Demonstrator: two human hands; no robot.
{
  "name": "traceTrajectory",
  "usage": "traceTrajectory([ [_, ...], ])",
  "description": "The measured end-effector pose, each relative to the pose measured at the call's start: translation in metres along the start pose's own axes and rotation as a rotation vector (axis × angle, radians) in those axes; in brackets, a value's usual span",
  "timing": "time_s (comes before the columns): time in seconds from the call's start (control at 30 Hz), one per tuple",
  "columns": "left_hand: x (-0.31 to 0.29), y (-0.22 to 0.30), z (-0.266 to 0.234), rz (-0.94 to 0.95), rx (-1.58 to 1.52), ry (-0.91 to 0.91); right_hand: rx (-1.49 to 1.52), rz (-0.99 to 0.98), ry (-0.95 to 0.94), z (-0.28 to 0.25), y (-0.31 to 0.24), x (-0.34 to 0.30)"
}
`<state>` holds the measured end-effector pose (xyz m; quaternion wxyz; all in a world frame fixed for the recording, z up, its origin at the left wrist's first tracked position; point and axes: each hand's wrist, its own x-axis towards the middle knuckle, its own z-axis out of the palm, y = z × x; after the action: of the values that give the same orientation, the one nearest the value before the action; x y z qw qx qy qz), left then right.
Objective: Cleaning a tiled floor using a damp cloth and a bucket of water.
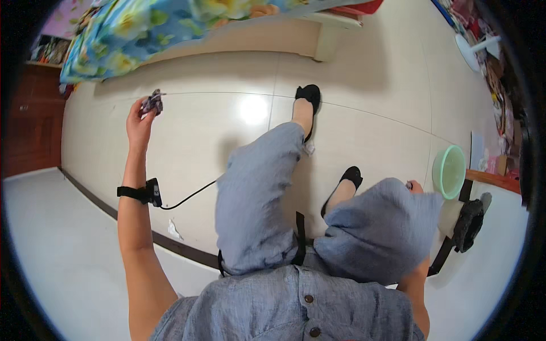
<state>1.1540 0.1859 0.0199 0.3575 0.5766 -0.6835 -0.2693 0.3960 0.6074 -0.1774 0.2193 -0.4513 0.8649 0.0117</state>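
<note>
Out to the left, my left hand (pixel 140 120) pinches a crumpled dark grey-purple cloth (pixel 152 103) above the tiled floor. The cloth is bunched up, so its exact kind cannot be made out. My right hand (pixel 417 187) is down beside my right knee, mostly covered by the grey trouser leg. Only its fingers show, closed around a small dark thing (pixel 409 184) too small to name. The pale green plastic basin (pixel 451 172) is just to the right of that hand.
Ahead stands a bed with a flowered blue sheet (pixel 131 34). Brown wooden cabinet (pixel 31 119) at the left. White paper scraps (pixel 175 229) lie on the floor (pixel 364 131). A black bag (pixel 468 225) sits behind the basin, and a white stand (pixel 467 52) is at far right.
</note>
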Motion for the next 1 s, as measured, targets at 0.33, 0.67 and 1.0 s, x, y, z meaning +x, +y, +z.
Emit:
traceTrajectory([
  [0.33, -0.142, -0.136, -0.221, -0.061, -0.044, 0.532, 0.184, 0.071, 0.123, -0.066, 0.016, -0.066],
  [0.67, -0.093, -0.048, -0.207, 0.111, 0.275, 0.271, 0.312, -0.046, 0.177, -0.104, -0.028, -0.007],
  [1.0, -0.061, -0.048, 0.18, 0.147, -0.141, -0.502, 0.127, -0.412, -0.132, -0.047, -0.219, 0.141],
])
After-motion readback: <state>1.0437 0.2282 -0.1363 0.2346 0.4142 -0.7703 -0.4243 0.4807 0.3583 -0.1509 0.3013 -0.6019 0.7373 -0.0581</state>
